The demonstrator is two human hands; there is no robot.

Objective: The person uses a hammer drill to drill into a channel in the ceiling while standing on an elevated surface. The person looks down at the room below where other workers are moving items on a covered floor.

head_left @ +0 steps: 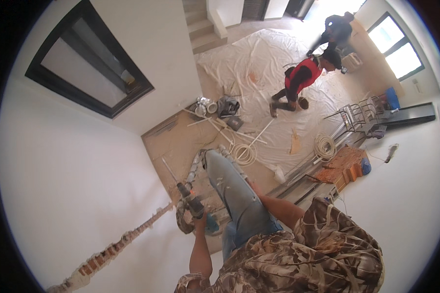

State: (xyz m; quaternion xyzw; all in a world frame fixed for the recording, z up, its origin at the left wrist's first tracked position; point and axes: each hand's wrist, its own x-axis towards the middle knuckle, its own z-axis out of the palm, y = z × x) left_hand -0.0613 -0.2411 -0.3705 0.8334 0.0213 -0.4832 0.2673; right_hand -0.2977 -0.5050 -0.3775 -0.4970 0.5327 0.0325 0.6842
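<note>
My left hand (200, 223) is closed round the rear handle of a dark hammer drill (192, 202). Its long chisel or bit (169, 169) points up and left, close to the white wall. My right hand (253, 187) lies beside my jeans-covered leg (234, 193), and its fingers are mostly hidden there, so what they touch cannot be made out. Below the drill, a rough channel (102, 259) cut into the wall bares red brick. A teal object (211, 223) shows partly behind my left hand.
Far below, a wrinkled plastic sheet (259, 53) covers the floor. A person in a red vest (305, 75) bends over a bucket (303, 103); another person (338, 30) stands behind. Coiled hoses (243, 154), stacked chairs (359, 117) and bricks (340, 163) lie around. A dark-framed window (90, 61) is at left.
</note>
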